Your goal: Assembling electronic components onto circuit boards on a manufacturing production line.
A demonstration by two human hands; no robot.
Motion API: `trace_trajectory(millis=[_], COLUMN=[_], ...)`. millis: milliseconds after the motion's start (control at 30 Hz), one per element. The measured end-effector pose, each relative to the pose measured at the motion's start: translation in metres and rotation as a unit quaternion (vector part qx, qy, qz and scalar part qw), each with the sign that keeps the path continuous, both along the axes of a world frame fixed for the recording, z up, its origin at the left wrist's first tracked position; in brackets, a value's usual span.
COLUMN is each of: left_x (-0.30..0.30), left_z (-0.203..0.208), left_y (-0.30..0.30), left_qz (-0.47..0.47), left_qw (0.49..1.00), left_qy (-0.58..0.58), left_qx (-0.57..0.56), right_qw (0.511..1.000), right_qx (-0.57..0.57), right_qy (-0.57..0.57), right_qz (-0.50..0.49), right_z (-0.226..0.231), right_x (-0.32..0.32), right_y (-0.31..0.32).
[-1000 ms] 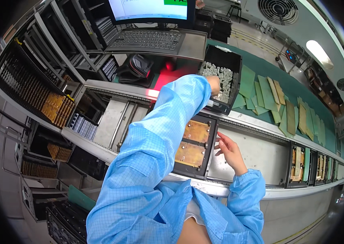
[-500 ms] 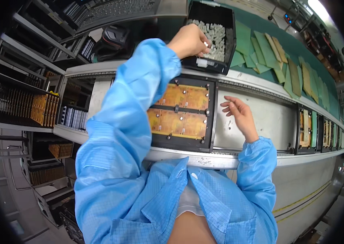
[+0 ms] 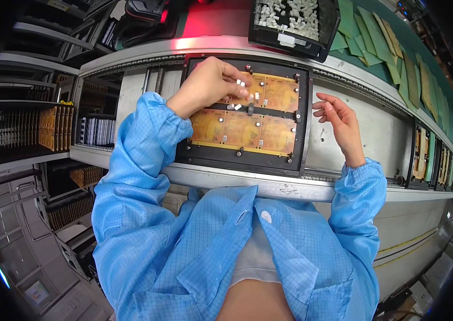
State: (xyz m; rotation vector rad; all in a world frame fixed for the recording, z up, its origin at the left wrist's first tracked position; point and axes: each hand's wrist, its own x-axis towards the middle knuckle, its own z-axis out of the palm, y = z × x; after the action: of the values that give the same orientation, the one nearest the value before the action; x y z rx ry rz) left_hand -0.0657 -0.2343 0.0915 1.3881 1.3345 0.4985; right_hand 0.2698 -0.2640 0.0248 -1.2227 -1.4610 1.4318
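Observation:
My left hand (image 3: 207,85) is over the upper left of a panel of yellow-orange circuit boards (image 3: 277,134), set in a black carrier frame (image 3: 210,159). Its fingers are closed on several small white plastic parts (image 3: 241,84). A few more of these loose parts (image 3: 237,107) lie on the carrier just below the fingertips. Small round posts and clips stand around the boards. To the right of the carrier, my right hand (image 3: 341,123) hovers with fingers apart and nothing in it. Beyond the carrier stands a black bin (image 3: 269,45) of white parts.
Metal conveyor rails (image 3: 312,188) run along both sides of the carrier. Green and tan strips (image 3: 368,32) lie on the far bench at right. More carriers (image 3: 421,150) sit farther right along the line. A rack of boards (image 3: 58,128) stands at left. Red light falls on the bench.
My left hand has come back from the bin to above the boards, carrying white parts. Loose white parts now show on the carrier. My right hand remains open beside it. The view has shifted.

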Motion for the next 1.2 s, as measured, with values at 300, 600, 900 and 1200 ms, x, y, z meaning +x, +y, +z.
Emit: trace_trajectory(millis=[300,600,900,1200], left_x=[-0.021,-0.035,0.0,0.06], left_z=[-0.003,-0.001,0.034,0.061], left_y=[0.0,-0.005,0.023,0.112], left_qz=[0.068,0.053,-0.073,0.031], left_qw=[0.992,0.997,0.989,0.842], left_qy=[-0.077,-0.046,0.002,0.07], left_qx=[-0.067,-0.029,0.129,0.534], right_qw=[0.996,0.909,0.869,0.939], right_qx=[0.055,0.323,0.386,0.236], right_qy=[-0.022,-0.241,-0.251,-0.231], right_qz=[-0.06,0.105,0.183,0.09], right_z=[0.005,0.06,0.035,0.056], right_x=[0.0,-0.091,-0.114,-0.07], right_y=[0.003,0.01,0.023,0.019])
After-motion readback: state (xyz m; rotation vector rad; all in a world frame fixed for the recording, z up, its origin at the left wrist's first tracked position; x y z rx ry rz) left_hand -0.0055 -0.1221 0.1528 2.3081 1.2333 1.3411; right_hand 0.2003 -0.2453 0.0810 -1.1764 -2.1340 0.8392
